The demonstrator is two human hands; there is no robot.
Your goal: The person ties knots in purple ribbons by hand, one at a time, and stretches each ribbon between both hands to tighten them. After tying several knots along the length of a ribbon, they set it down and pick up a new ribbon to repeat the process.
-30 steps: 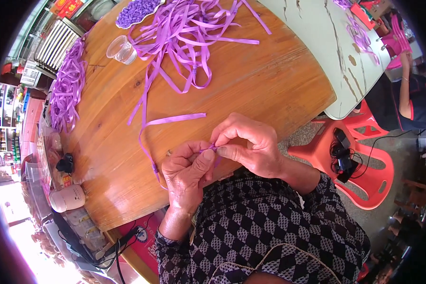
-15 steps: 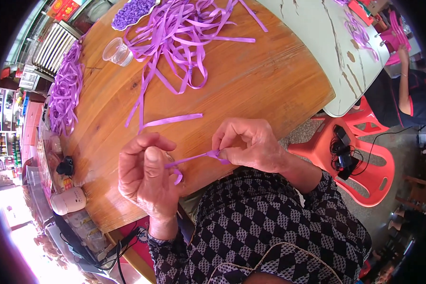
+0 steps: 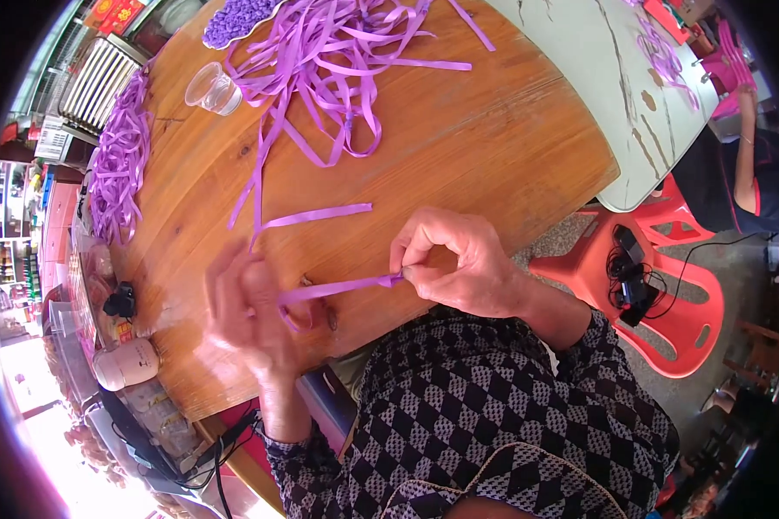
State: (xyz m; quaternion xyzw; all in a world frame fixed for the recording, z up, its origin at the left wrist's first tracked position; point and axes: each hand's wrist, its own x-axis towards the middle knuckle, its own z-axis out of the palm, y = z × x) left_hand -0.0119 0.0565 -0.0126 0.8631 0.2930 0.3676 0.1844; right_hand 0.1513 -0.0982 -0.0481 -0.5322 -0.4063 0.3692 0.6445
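A short purple ribbon strip [image 3: 342, 287] is stretched between my two hands above the near edge of the round wooden table [image 3: 493, 147]. My right hand [image 3: 454, 264] pinches its right end between thumb and fingers. My left hand [image 3: 255, 316], blurred by motion, holds the looped left end. Another loose strip of purple ribbon [image 3: 316, 214] lies flat on the wood just beyond my hands.
A tangle of purple ribbons [image 3: 337, 69] covers the far side, with a clear plastic cup [image 3: 214, 88] beside it and a ribbon bundle [image 3: 117, 164] at the left rim. A red plastic chair [image 3: 666, 294] stands at right; another person sits at a white table [image 3: 614, 78].
My left hand pulled away from the right hand to the left, drawing the ribbon out straight, and is now moving fast. The right hand stayed nearly in place.
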